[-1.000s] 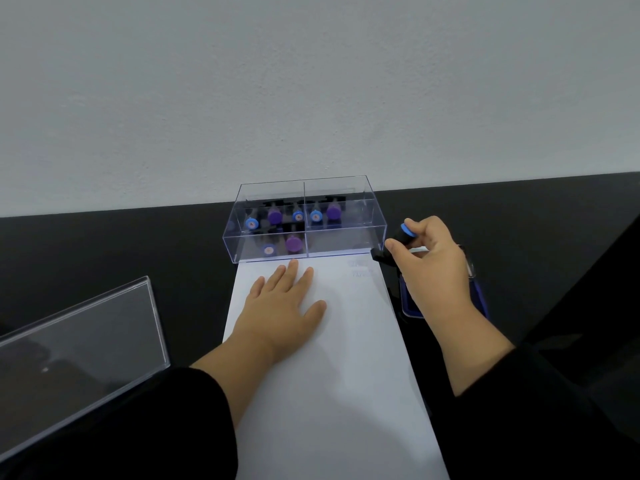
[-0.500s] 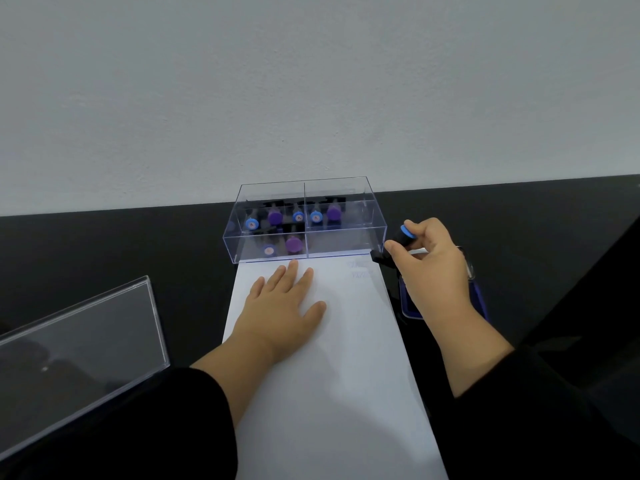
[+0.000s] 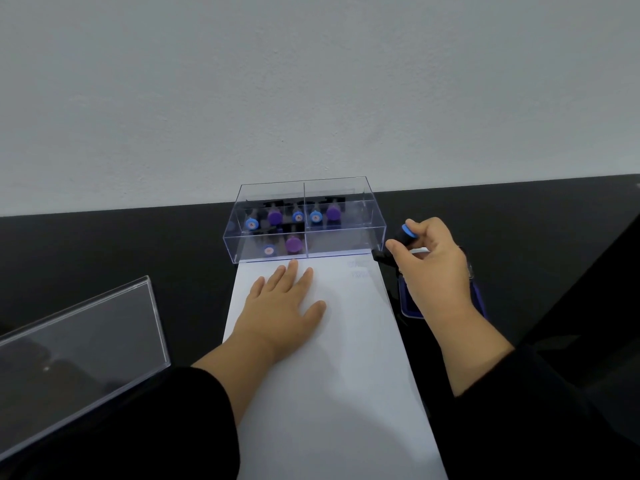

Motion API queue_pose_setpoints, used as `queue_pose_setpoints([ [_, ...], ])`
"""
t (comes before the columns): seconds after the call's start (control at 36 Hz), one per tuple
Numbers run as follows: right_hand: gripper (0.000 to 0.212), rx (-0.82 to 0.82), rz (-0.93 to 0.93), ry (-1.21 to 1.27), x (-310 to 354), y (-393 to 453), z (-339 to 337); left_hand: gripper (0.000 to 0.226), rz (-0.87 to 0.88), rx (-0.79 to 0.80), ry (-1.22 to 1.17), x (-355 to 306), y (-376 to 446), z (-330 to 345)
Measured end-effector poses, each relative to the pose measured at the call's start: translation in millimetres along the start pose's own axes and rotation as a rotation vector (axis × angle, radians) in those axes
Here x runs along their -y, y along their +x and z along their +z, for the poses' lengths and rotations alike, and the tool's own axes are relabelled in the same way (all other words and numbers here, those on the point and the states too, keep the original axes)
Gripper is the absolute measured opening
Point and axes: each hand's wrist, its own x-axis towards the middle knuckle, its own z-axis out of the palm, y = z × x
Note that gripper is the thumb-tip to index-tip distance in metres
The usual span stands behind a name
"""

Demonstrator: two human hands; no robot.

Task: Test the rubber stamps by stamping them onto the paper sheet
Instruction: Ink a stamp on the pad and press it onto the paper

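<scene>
Left hand [image 3: 280,303] is flat on the paper sheet [image 3: 332,393], palm down, fingers straight and a bit spread, fingertips almost at the sheet's far edge. Right hand [image 3: 433,268] is off the right side of the sheet, fingers curled round a rubber stamp [image 3: 403,237] with a blue cap and a black body. The stamp is tilted, cap pointing up and away, its dark lower end sitting just past the paper's far right corner. Can't tell if the stamp face is touching anything. Under that hand there's a blue ink pad [image 3: 408,299] lying on the bench [image 3: 104,244], just beside the sheet's right edge, mostly hidden by the wrist.

Near the far right corner of the sheet there are a couple of faint stamped marks [image 3: 358,270], too pale to read.

Right at the far edge of the paper sits a clear plastic box [image 3: 346,240] split into compartments. The rest of the stamps [image 3: 273,218] are inside, blue caps and purple caps, mostly in the left-hand compartments, with two more in the back right one. The front right compartment looks bare.

Off to the left, well apart from the sheet, a clear lid [image 3: 79,344] rests on the dark bench. Both sleeves are black, and a plain pale wall runs behind the bench
</scene>
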Motion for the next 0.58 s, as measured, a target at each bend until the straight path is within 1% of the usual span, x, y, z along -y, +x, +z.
queue_pose_setpoints([
  [0.11,0.021,-0.017,0.027,0.021,-0.6,-2.4,-3.2,0.061,-0.004,0.007,-0.006,-0.9,-0.3,-0.1],
  [0.33,0.021,-0.122,0.065,0.006,-1.9,-13.3,-21.7,0.060,-0.003,0.017,-0.003,-1.0,-0.5,-2.0],
  [0.5,0.018,-0.154,0.056,-0.140,-5.0,-27.8,-36.7,0.061,0.004,0.013,0.015,-1.9,-1.6,-2.7],
  [0.58,0.018,-0.141,0.044,-0.211,-6.6,-34.9,-39.0,0.061,0.006,0.012,0.018,-1.8,-2.2,-3.4],
])
